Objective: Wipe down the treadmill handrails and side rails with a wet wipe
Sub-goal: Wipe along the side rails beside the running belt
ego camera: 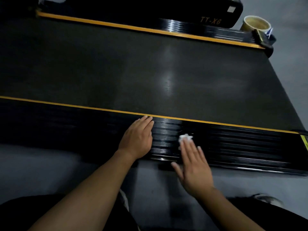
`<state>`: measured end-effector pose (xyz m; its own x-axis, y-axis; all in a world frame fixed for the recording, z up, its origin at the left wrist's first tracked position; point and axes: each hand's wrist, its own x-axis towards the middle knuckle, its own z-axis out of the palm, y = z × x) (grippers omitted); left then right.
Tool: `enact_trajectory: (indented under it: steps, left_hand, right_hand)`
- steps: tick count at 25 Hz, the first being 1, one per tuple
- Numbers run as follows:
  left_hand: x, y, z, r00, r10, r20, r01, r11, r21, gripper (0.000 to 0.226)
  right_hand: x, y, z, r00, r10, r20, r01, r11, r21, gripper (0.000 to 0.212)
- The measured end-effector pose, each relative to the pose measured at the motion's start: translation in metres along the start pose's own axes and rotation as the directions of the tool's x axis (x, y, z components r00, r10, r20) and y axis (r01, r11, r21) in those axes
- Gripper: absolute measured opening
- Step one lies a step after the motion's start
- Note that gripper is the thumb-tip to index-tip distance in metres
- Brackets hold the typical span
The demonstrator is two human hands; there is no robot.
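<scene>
The near side rail (pixel 233 144) runs lengthwise left to right beneath both hands. The left hand (pixel 136 139) rests flat on it, fingers together. The right hand (pixel 193 165), fingers straight and slightly spread, presses the crumpled wet wipe (pixel 185 138) against the rail under its fingertips.

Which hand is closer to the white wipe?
Right. The right hand presses the white wipe down on the side rail; the left hand rests flat on that rail, apart to the wipe's left.
</scene>
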<state>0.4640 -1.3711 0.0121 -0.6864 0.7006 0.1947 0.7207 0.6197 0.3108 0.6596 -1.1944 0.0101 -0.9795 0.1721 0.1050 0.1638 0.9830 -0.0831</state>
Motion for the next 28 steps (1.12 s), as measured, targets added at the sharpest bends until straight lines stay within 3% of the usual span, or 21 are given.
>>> enact_trajectory:
  steps: [2, 5, 7, 11, 13, 16, 17, 20, 22, 25, 26, 28]
  left_hand:
    - [0.002, 0.001, -0.002, 1.0, 0.002, -0.011, -0.002, 1.0, 0.001, 0.054]
    - [0.001, 0.001, -0.001, 1.0, 0.0, -0.018, 0.0, 1.0, 0.006, 0.053]
    - [0.002, 0.001, -0.002, 1.0, 0.006, -0.022, -0.005, 1.0, 0.006, 0.053]
    - [0.0, 0.0, -0.002, 1.0, 0.011, -0.006, -0.011, 1.0, 0.014, 0.054]
    - [0.0, -0.001, -0.001, 1.0, 0.016, -0.014, -0.016, 1.0, 0.011, 0.053]
    - [0.0, 0.0, 0.0, 0.999, 0.027, -0.043, -0.026, 1.0, 0.008, 0.053]
    - [0.001, 0.0, -0.001, 0.999, 0.031, -0.044, -0.031, 1.0, 0.006, 0.053]
    - [0.001, 0.0, -0.003, 0.999, 0.026, -0.037, -0.026, 1.0, 0.013, 0.053]
    - [0.001, -0.001, -0.002, 0.998, 0.026, -0.049, -0.026, 1.0, 0.001, 0.053]
    - [0.0, -0.001, 0.001, 0.997, 0.037, -0.072, -0.037, 0.999, 0.003, 0.053]
    - [0.001, -0.002, 0.001, 0.996, 0.041, -0.074, -0.041, 0.999, 0.005, 0.054]
    - [0.0, -0.002, 0.001, 0.998, 0.04, -0.052, -0.04, 0.999, 0.002, 0.054]
  right_hand:
    - [0.001, -0.012, 0.001, 0.993, 0.115, -0.01, -0.115, 0.992, 0.045, 0.083]
    - [-0.004, -0.068, 0.012, 0.985, -0.161, 0.057, 0.156, 0.985, 0.078, 0.083]
    - [0.003, -0.06, 0.01, 0.97, -0.233, 0.063, 0.231, 0.972, 0.035, 0.078]
    - [0.019, -0.009, 0.001, 0.989, 0.147, 0.029, -0.148, 0.987, 0.057, 0.079]
    - [0.025, -0.029, 0.004, 0.995, 0.077, 0.068, -0.082, 0.994, 0.068, 0.085]
    - [0.036, -0.039, 0.006, 0.978, -0.176, 0.109, 0.172, 0.984, 0.049, 0.083]
    - [0.044, -0.026, 0.003, 0.982, -0.158, 0.105, 0.157, 0.987, 0.026, 0.081]
    - [0.061, 0.003, -0.002, 0.988, 0.145, 0.061, -0.148, 0.988, 0.052, 0.086]
    - [0.064, -0.023, -0.001, 0.991, 0.1, 0.092, -0.107, 0.992, 0.074, 0.091]
    - [0.065, -0.039, 0.003, 0.977, -0.174, 0.123, 0.166, 0.984, 0.069, 0.089]
    - [0.071, -0.025, 0.002, 0.98, -0.169, 0.106, 0.165, 0.985, 0.043, 0.087]
    - [0.082, 0.008, -0.001, 0.997, 0.049, 0.058, -0.052, 0.997, 0.054, 0.089]
